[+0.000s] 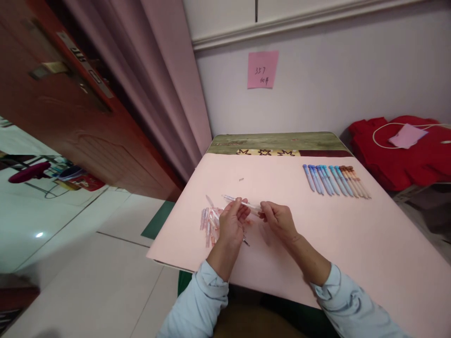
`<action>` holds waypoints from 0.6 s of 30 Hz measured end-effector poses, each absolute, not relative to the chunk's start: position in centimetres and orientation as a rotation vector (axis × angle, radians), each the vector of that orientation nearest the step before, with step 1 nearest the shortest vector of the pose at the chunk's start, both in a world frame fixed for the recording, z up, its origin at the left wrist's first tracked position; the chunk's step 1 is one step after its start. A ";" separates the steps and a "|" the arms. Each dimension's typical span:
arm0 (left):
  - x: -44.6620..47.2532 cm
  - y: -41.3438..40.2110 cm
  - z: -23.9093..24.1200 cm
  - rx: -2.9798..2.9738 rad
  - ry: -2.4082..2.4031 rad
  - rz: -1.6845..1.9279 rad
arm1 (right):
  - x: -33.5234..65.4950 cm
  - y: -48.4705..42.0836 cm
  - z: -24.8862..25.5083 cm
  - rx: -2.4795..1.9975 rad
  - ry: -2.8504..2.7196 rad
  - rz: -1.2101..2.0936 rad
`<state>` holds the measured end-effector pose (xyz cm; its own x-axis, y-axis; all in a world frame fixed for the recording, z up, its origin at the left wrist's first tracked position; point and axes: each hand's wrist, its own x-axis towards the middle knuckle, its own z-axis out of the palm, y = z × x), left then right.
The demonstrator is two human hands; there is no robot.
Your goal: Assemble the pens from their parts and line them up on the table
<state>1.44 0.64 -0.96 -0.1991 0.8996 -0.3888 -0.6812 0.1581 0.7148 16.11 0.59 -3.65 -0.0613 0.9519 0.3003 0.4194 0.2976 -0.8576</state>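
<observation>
Between both hands I hold a slim, pale pen point(251, 205) above the table, lying nearly level. My left hand point(232, 218) pinches it near its middle, and a pointed end sticks out to the left. At the other end, my right hand point(280, 220) has closed its thumb and fingers on it. Under and beside my left hand lies a loose heap of clear and pinkish pen parts point(208, 227), partly hidden by that hand. One thin dark-tipped piece point(246, 242) rests just right of my left wrist. A small grey piece point(241, 179) lies farther back.
A neat row of blue and brown pens point(329, 180) lies at the right back of the pink-covered table point(317, 244). Red cloth point(398, 141) with a cable is beyond the right edge. A curtain point(158, 84) and a wooden door point(88, 122) stand to the left.
</observation>
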 end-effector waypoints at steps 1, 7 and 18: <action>1.5 0.6 -1.0 0.287 1.011 1.467 | 16.1 0.6 -3.6 -1.273 -1.648 0.726; 1.7 0.4 -1.2 0.292 1.008 1.474 | 15.9 0.7 -3.4 -1.218 -1.681 0.654; 1.9 0.1 -0.9 0.345 1.009 1.486 | 16.0 0.7 -3.8 -1.236 -1.702 0.693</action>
<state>1.94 0.07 -0.89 -0.2106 0.9162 -0.3409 -0.6545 0.1269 0.7453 16.00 0.73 -3.77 -0.1016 0.9367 0.3350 0.4362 0.3446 -0.8312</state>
